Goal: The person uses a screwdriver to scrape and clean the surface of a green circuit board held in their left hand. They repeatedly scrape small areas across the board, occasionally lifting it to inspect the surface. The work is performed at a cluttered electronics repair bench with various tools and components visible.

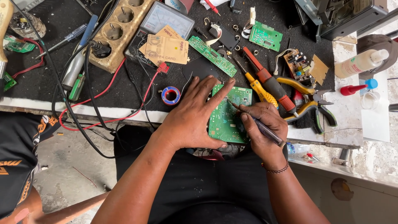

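Note:
A green circuit board [230, 121] lies at the near edge of the workbench. My left hand [194, 114] rests flat on its left side, fingers spread, pressing it down. My right hand [264, 128] grips a thin dark probe-like tool [253, 122] like a pen, with its tip touching the board's upper middle. A beaded bracelet sits on my right wrist.
On the black mat [49, 79] lie screwdrivers [260, 88], yellow-handled pliers [309, 103], a roll of tape [171, 95], small green boards [265, 36], a meter [168, 17], a beige power strip [116, 31] and red and black wires. Bottles [358, 63] stand right. Another person's shirt [18, 157] shows left.

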